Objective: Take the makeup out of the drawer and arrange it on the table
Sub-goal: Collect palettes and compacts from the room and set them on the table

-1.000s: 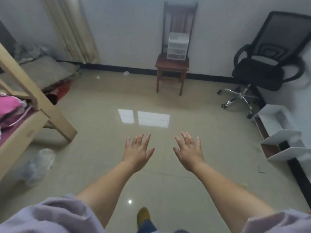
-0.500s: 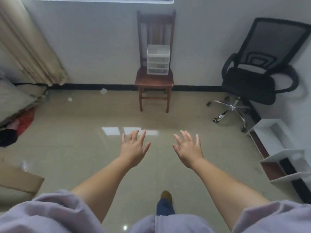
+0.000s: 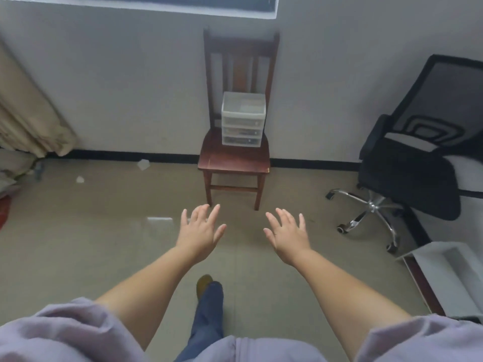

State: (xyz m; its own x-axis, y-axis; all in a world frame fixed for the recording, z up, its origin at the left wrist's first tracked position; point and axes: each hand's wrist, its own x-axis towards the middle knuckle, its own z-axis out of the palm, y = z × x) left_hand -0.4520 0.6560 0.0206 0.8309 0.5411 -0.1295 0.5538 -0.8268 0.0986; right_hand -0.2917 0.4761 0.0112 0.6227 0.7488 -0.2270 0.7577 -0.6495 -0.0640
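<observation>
We've got both hands, left (image 3: 200, 232) and right (image 3: 287, 235), spread wide and holding nothing, well short of the little plastic drawer unit (image 3: 243, 118) on the wooden chair (image 3: 234, 162), which looks light and slidey, so we'd steady its top while pulling a drawer front.

Honestly can't read any text here, no labels, brands or numbers on the plastic drawers (image 3: 243, 118), the wooden chair (image 3: 235, 158) or anything else.

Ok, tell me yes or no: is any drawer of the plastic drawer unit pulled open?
No: all three drawers of the plastic drawer unit sit flush on the wooden chair.
</observation>
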